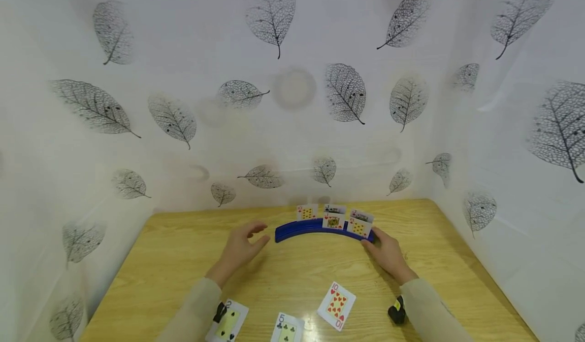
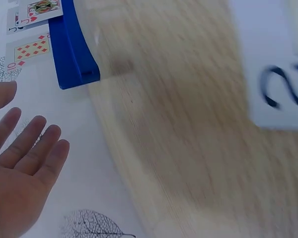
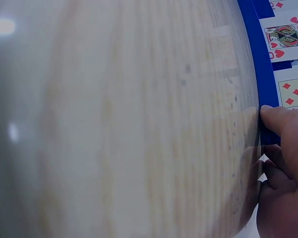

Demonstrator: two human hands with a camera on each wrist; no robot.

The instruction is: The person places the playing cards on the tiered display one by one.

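Fingers of right hand (image 1: 388, 253) curl onto the right end of the blue card holder (image 1: 299, 229), thumb pressed to its edge; left hand (image 1: 238, 247) hovers open, fingers straight, just beside the left end, not touching. Holder: curved blue rack, mid-table toward the back wall, three cards upright in it, a ten of diamonds (image 1: 306, 212), a jack (image 1: 334, 217), another diamond card (image 1: 360, 224). Nearer the person, flat on wooden table (image 1: 173, 253): ten of hearts (image 1: 336, 305), five of clubs (image 1: 287, 328), a two (image 1: 228, 321).
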